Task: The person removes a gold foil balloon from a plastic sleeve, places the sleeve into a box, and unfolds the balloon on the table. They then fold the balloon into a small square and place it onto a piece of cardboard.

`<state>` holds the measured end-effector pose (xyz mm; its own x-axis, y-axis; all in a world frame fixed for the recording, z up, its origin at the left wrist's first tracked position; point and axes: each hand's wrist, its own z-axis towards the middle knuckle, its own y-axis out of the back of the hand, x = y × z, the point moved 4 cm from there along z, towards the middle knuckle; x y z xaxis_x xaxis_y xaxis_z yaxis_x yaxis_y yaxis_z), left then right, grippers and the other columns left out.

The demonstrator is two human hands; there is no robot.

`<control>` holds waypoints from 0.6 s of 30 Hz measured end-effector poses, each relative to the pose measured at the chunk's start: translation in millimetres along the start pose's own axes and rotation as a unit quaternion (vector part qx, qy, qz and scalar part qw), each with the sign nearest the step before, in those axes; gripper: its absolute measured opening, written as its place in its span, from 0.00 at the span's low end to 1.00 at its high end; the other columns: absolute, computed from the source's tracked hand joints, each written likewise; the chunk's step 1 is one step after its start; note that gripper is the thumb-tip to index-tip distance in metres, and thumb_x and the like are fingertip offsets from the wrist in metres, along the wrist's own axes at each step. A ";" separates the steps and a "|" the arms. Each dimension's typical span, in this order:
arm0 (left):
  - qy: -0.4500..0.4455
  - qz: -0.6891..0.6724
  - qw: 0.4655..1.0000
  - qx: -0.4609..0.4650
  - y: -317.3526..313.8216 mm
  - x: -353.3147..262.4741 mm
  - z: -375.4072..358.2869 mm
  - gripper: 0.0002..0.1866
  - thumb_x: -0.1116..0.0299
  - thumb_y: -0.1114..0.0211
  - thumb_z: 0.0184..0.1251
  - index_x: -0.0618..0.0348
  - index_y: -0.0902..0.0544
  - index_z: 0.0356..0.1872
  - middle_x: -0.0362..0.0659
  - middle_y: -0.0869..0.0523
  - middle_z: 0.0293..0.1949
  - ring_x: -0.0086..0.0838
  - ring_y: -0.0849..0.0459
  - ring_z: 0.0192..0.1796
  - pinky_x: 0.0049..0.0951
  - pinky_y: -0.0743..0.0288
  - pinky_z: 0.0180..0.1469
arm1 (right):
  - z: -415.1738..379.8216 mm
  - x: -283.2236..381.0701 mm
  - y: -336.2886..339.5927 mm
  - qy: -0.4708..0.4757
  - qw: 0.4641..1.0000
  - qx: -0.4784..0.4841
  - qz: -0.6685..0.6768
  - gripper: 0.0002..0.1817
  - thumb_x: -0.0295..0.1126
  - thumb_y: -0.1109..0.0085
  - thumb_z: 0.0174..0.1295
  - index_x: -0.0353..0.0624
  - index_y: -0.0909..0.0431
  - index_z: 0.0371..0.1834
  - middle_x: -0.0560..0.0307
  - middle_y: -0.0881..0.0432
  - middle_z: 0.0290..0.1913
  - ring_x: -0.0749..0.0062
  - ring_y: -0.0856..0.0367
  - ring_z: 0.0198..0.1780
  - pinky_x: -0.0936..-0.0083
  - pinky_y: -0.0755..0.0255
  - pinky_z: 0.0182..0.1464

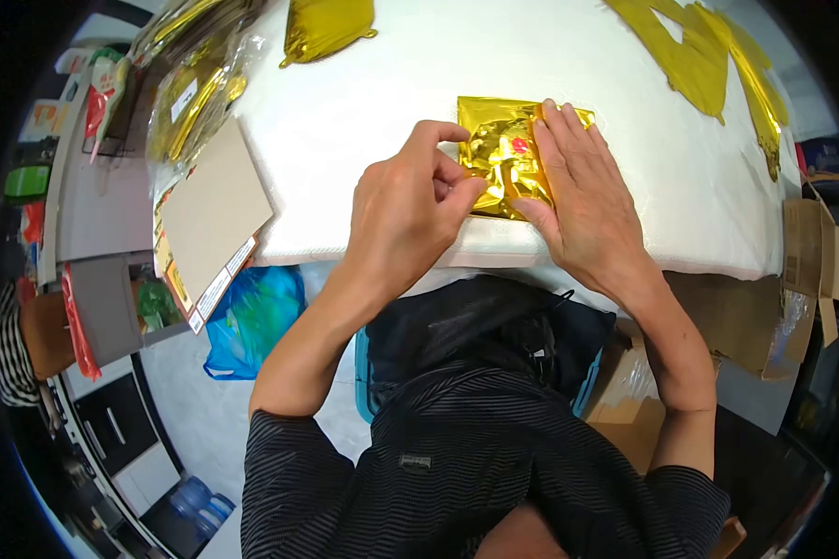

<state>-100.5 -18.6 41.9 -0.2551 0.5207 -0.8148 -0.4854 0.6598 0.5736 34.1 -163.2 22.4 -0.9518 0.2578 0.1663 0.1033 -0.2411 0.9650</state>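
A shiny gold foil piece [496,154], folded into a rough square with a small red mark on it, lies on the white padded table [364,88] near its front edge. My left hand [403,200] is at the foil's left side, its thumb and forefinger curled at the edge and a gap between them. Flat across the foil's right part rests my right hand [589,191], fingers stretched forward and together, thumb apart near the lower edge. Whether the left fingertips pinch any foil is hard to tell.
Gold foil shapes lie at the table's back [328,28] and back right [685,56]. At the left are a plastic bag of gold foil [191,107] and grey-backed cards [216,210]. A blue bag [256,321] hangs below; cardboard boxes [802,252] stand right.
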 end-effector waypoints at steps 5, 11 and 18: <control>-0.016 0.071 0.997 -0.012 2.1 -4.1 1.6 0.20 0.73 0.27 0.65 0.64 0.21 0.56 0.45 0.10 0.30 0.35 0.10 0.31 0.35 0.18 0.35 | -2.2 0.4 -0.1 0.006 1.000 -0.008 0.018 0.42 0.45 0.39 0.73 0.31 0.42 0.82 0.40 0.45 0.85 0.49 0.49 0.86 0.55 0.56 0.87; -0.002 0.120 0.992 -0.024 1.2 -5.8 1.6 0.21 0.75 0.26 0.64 0.64 0.20 0.57 0.42 0.14 0.29 0.27 0.15 0.30 0.28 0.19 0.38 | -2.4 -0.3 -2.0 -0.003 1.000 -0.005 0.015 0.44 0.48 0.38 0.72 0.33 0.44 0.83 0.42 0.45 0.86 0.51 0.50 0.87 0.56 0.58 0.88; -0.068 0.229 0.970 -0.039 2.6 -12.1 0.9 0.20 0.75 0.28 0.63 0.61 0.16 0.58 0.52 0.10 0.45 0.42 0.11 0.45 0.39 0.18 0.47 | -2.8 0.3 1.0 -0.004 1.000 -0.009 0.027 0.44 0.49 0.39 0.73 0.33 0.43 0.83 0.43 0.45 0.86 0.52 0.50 0.87 0.57 0.58 0.88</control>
<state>-97.9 -22.7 53.3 -0.3492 0.8193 -0.4548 -0.4099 0.3029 0.8604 33.2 -165.9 22.9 -0.9428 0.2508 0.2196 0.1492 -0.2716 0.9508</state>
